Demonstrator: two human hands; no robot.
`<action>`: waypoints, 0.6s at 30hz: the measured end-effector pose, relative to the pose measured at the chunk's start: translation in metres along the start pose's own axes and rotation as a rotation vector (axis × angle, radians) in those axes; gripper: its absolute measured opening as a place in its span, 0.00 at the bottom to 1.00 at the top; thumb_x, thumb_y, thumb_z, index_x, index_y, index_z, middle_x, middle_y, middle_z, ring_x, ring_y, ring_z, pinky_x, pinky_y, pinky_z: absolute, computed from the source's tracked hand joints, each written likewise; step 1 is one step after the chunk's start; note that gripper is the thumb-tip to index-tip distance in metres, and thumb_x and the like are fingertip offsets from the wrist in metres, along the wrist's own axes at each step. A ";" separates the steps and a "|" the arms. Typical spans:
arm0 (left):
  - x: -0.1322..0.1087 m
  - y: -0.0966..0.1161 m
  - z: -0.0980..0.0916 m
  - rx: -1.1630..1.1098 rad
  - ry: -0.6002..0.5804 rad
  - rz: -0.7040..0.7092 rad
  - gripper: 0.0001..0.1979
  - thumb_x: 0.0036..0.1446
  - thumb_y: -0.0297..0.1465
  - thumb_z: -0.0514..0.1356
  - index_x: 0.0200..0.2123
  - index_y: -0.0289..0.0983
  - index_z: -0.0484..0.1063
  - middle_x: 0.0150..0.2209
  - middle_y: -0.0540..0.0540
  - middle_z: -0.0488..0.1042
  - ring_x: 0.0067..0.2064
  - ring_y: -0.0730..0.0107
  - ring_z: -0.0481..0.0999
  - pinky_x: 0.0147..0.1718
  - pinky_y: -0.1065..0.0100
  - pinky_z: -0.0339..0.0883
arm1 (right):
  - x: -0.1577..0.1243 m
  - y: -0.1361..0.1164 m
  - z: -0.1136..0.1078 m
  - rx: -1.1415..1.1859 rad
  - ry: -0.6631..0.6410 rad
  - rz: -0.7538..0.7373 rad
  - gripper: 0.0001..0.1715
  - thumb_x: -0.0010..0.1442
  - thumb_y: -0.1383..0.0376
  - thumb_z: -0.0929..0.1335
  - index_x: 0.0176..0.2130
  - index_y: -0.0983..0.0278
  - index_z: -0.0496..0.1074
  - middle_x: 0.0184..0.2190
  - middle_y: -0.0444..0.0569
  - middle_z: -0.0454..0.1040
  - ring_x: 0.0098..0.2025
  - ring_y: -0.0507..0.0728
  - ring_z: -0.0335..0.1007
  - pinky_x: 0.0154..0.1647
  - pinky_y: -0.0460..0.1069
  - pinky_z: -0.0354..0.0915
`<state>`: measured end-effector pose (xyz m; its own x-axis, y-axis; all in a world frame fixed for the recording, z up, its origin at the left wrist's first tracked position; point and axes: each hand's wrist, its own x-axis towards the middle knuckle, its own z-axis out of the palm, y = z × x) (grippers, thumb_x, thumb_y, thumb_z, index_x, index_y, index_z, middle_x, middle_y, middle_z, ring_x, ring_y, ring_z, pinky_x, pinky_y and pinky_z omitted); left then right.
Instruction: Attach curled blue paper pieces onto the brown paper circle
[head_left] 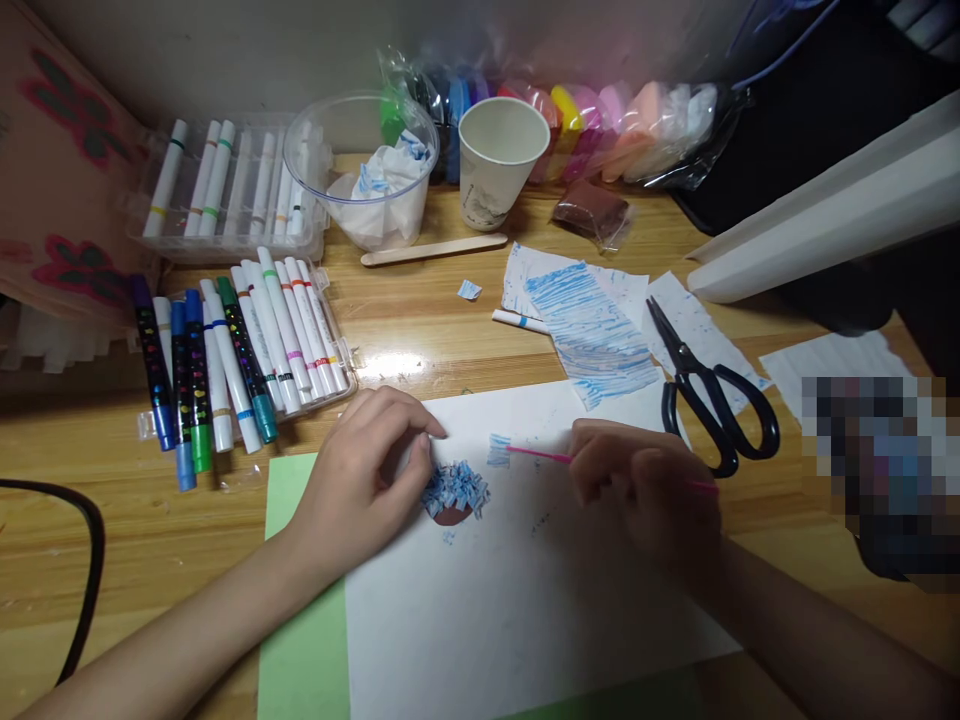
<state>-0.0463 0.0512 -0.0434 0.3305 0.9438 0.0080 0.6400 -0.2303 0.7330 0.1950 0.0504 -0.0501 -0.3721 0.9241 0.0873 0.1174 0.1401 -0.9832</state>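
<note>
My left hand (pixel 371 470) rests on a white sheet of paper (pixel 510 590), fingers curled, its fingertips pressed beside a small mound of blue-scribbled paper bits on a brown clay base (pixel 455 493). My right hand (pixel 645 490) is closed around a thin pink stick (pixel 538 455). The stick's tip carries or touches a small blue paper scrap (pixel 499 450) just right of the mound. A green sheet (pixel 304 620) lies under the white paper.
Black scissors (pixel 705 385) and blue-scribbled paper pieces (pixel 589 325) lie to the right. Marker trays (pixel 240 345) sit at left. At the back stand a clear bowl with tissue (pixel 367 165), a paper cup (pixel 499 160), a wooden stick (pixel 433 250) and bagged coloured clay (pixel 600 115).
</note>
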 end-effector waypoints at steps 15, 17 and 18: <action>0.001 -0.001 0.001 0.020 -0.017 -0.002 0.08 0.57 0.25 0.51 0.36 0.38 0.69 0.36 0.47 0.71 0.40 0.66 0.68 0.40 0.63 0.61 | 0.004 0.000 0.015 0.033 0.037 0.233 0.27 0.68 0.57 0.54 0.21 0.63 0.61 0.17 0.41 0.60 0.20 0.49 0.55 0.23 0.47 0.52; 0.001 -0.001 0.001 0.021 -0.019 -0.002 0.08 0.58 0.25 0.51 0.36 0.38 0.69 0.36 0.47 0.70 0.41 0.66 0.67 0.40 0.63 0.61 | 0.005 0.000 0.017 0.066 0.034 0.291 0.28 0.68 0.57 0.54 0.21 0.63 0.62 0.17 0.41 0.61 0.21 0.49 0.56 0.24 0.46 0.53; 0.001 -0.001 0.001 0.022 -0.020 -0.003 0.08 0.58 0.25 0.51 0.36 0.38 0.69 0.36 0.47 0.70 0.41 0.65 0.67 0.40 0.63 0.61 | 0.005 0.000 0.017 0.076 0.019 0.301 0.28 0.68 0.56 0.54 0.21 0.63 0.63 0.17 0.41 0.62 0.21 0.49 0.56 0.24 0.46 0.53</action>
<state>-0.0462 0.0519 -0.0454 0.3424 0.9395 -0.0082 0.6560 -0.2328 0.7180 0.1772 0.0489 -0.0520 -0.3140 0.9266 -0.2071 0.1501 -0.1669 -0.9745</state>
